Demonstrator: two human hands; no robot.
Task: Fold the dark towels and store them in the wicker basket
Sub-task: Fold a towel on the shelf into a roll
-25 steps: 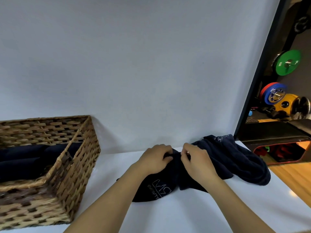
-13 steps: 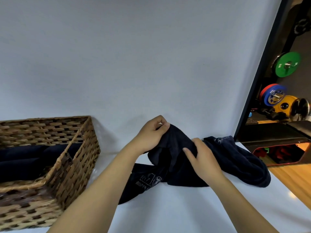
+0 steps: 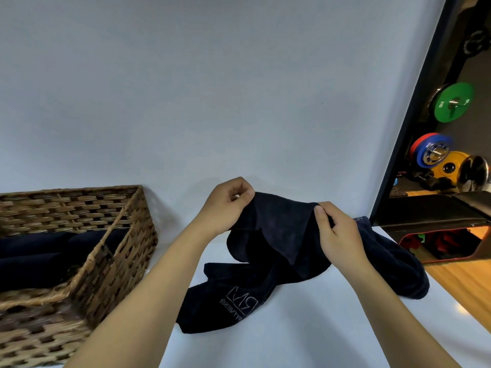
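A dark towel with a pale printed logo hangs lifted over the white table. My left hand pinches its upper edge on the left, and my right hand grips the same edge on the right. The towel's lower end trails on the table. Another dark towel lies crumpled behind my right hand. The wicker basket stands at the left with rolled dark towels inside.
A plain white wall rises behind the table. Past a black frame at the right are coloured weight plates, a dark bench and a wooden floor. The table's right edge runs close to the crumpled towel.
Both hands took hold of the towel on the table, raised it and moved apart along its upper edge. The cloth now hangs spread between them.
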